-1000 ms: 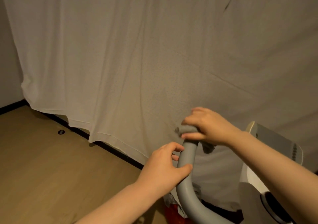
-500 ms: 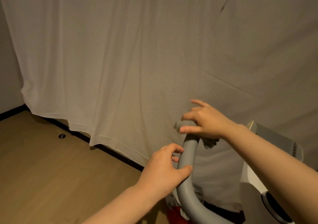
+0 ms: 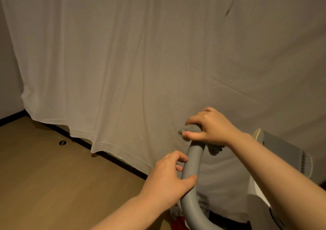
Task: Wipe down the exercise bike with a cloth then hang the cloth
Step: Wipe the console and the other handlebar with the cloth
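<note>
My right hand (image 3: 214, 129) grips grey cloth (image 3: 193, 128) bunched over far tip of grey handlebar (image 3: 191, 169), at right. My left hand (image 3: 167, 180) curls round handlebar nearer me, below cloth.

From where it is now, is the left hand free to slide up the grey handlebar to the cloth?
Probably yes. The left hand grips the handlebar just below the cloth, with bare tube between them. Only the right hand, holding the cloth at the top, crowds that spot.
</note>
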`<state>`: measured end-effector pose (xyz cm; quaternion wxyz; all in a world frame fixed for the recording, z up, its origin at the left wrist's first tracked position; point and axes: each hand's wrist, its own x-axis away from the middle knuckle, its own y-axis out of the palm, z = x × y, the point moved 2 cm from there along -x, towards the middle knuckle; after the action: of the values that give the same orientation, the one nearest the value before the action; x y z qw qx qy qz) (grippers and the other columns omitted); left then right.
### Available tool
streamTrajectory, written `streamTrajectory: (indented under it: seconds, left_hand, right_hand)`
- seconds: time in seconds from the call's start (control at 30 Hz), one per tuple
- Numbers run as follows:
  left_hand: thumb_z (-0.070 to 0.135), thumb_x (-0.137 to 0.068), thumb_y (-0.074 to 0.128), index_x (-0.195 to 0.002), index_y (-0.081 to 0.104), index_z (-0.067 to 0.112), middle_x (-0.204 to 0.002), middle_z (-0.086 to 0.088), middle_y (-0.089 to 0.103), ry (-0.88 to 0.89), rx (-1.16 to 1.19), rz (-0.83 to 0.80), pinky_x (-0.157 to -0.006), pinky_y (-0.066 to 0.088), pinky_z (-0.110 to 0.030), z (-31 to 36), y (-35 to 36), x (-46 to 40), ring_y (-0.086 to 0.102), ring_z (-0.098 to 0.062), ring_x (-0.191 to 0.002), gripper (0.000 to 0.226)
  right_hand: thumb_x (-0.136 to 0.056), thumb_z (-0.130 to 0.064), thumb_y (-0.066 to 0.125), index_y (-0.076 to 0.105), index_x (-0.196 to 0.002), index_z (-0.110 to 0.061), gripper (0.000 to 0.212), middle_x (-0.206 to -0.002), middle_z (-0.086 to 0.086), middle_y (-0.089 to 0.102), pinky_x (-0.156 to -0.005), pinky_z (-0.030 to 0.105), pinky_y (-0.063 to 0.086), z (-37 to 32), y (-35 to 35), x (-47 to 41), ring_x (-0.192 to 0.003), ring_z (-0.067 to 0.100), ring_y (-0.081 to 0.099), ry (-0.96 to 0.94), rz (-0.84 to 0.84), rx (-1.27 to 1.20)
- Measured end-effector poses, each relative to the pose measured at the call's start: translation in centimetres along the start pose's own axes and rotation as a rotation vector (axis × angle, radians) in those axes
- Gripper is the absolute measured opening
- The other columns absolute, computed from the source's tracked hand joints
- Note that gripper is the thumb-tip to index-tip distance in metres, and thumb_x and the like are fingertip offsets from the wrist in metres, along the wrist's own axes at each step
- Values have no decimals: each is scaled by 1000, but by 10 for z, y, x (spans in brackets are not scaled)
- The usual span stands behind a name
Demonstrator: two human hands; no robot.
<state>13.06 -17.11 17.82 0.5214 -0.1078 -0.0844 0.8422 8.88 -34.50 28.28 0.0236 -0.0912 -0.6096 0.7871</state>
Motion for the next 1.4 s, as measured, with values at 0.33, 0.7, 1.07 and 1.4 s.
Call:
streamTrajectory:
  seconds: [0.33,0.7,1.07,1.4]
  left_hand:
    - [45,-71,71,-97,52,40,-101,22,52,35,-8,-10,-78,55,-32,0,0,-9,59,-2,-83,33]
    - [45,-71,72,-95,50,37,-101,21,49,64,-39,-47,-78,53,-31,2,-4,-17,57,-2,-82,33]
    - [49,-81,66,-126,47,42,-100,25,45,122,-144,-119,-73,43,-14,6,-9,-17,50,1,-77,50]
    - [45,-77,69,-124,44,39,-119,25,41,154,-91,-177,-81,52,-27,6,-11,-26,51,2,-96,54]
  right_hand:
    - [-81,-63,48,70,-84,-24,45,-70,-7,68,-91,36,44,-3,6,-3,-71,17,63,-56,90,24]
    - [-83,-65,44,70,-81,-23,50,-69,-3,69,-102,36,40,0,6,-12,-73,20,66,-128,-43,125]
    - [-85,-67,41,64,-74,-24,50,-63,-3,62,-63,28,43,-3,4,-7,-64,20,62,-50,27,88]
    - [-86,-61,42,69,-79,-22,48,-67,-3,68,-100,35,40,-8,10,-10,-71,19,66,-85,-56,132]
